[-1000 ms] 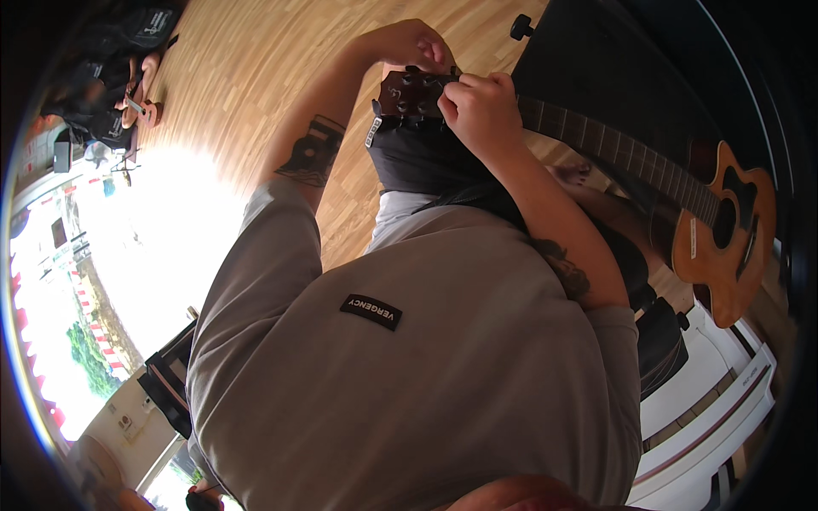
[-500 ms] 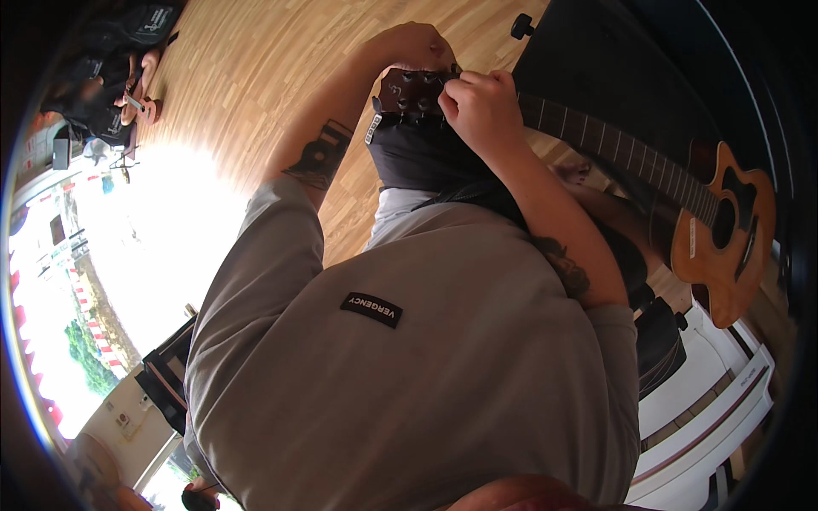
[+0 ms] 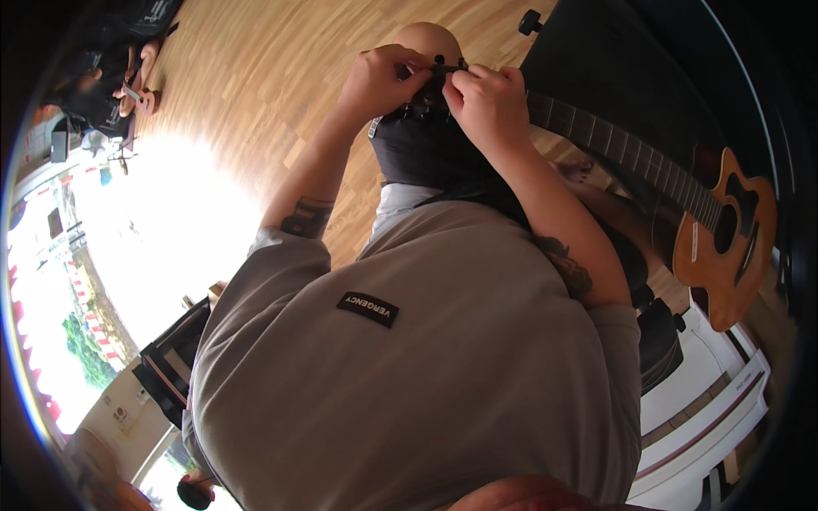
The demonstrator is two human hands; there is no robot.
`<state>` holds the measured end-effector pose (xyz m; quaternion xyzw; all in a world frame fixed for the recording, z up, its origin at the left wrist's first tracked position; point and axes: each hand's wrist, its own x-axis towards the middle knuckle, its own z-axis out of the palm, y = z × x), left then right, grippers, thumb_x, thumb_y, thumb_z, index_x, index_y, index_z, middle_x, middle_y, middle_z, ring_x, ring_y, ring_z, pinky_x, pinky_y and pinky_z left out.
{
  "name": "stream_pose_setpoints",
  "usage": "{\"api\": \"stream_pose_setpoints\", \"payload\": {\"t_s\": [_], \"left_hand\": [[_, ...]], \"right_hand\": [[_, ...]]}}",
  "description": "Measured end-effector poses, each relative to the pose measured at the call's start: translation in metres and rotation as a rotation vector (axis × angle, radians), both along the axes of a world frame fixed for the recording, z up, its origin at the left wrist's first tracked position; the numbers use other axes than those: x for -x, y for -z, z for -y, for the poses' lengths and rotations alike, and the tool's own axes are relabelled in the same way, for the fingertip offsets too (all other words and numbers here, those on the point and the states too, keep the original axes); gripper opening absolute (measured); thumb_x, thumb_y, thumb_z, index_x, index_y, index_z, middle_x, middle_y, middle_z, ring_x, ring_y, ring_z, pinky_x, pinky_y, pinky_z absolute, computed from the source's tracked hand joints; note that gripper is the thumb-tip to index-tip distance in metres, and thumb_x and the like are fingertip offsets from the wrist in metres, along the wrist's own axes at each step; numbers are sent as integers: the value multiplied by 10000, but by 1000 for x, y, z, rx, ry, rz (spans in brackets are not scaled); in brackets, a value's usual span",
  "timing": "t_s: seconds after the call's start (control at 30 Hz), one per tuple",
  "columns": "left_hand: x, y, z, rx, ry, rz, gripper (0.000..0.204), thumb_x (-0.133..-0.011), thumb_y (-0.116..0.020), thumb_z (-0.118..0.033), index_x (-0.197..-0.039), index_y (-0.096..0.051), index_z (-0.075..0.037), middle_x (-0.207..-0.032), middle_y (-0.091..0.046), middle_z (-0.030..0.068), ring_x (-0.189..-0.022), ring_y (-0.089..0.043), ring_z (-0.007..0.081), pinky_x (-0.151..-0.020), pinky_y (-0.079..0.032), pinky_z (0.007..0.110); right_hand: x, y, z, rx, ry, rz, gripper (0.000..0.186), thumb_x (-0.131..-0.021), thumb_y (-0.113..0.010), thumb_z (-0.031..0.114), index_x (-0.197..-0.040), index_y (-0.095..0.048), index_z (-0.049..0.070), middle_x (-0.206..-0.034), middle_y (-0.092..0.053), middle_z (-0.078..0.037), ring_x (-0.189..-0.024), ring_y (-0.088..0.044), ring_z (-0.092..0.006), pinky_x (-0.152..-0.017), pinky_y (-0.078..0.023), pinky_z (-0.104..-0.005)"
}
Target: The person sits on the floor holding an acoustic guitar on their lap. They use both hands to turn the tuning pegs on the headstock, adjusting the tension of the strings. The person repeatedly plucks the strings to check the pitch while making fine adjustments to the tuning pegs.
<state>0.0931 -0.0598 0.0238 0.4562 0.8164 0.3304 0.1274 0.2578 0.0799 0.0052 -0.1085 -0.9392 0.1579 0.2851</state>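
Guitar headstock (image 3: 433,94) flanked by left hand (image 3: 379,81) and right hand (image 3: 492,104), fingers (image 3: 477,79) curled, whether anything is gripped cannot be told

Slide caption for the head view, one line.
Left hand and right hand close together at the dark headstock of an acoustic guitar, its tan body at far right.

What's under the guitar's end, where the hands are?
A black-clad leg shows below the headstock, and a bare knee past it. What the headstock itself covers can't be seen.
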Motion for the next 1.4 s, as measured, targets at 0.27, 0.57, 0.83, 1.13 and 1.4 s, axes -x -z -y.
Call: {"api": "stream_pose_setpoints", "payload": {"t_s": [0.27, 0.57, 0.83, 1.13, 1.4], "left_hand": [[-9, -26, -13, 166, -120, 223, 316, -862, -824, -330, -990, -846, -42, -814, -800, 136, -663, -777, 227, -682, -625, 343], [-4, -26, -20, 239, -138, 246, 327, -847, -799, -304, -989, -842, -12, -789, -796, 143, -601, -766, 217, -641, -627, 326], [-6, -17, -12, 175, -160, 245, 343, -839, -810, -318, -1019, -849, -29, -837, -806, 148, -675, -780, 234, -700, -629, 347], [-9, -7, -7, 112, -146, 153, 331, -805, -814, -321, -1009, -856, -64, -865, -808, 142, -818, -801, 251, -802, -635, 371], [-20, -15, -10, 109, -167, 96, 331, -798, -822, -311, -1015, -856, -64, -904, -817, 140, -868, -805, 254, -847, -633, 375]], "right_hand": [[4, -2, 3, -12, 60, -32, 248, -917, -797, 224, -715, -698, 120, -665, -633, -23, -631, -631, -260, -737, -445, -392], [4, -5, 5, -4, 60, 4, 274, -950, -760, 282, -717, -722, 143, -687, -681, -16, -631, -673, -229, -731, -426, -393], [5, -5, 6, -24, 69, 29, 288, -953, -758, 309, -723, -728, 139, -685, -681, -14, -626, -660, -223, -728, -426, -388], [6, -7, 5, -19, 71, 44, 264, -941, -773, 305, -745, -717, 137, -699, -682, -12, -643, -663, -230, -718, -430, -391], [5, -5, 5, -35, 69, 80, 188, -946, -766, 299, -864, -719, 137, -721, -708, -18, -658, -687, -224, -736, -440, -392]]}}
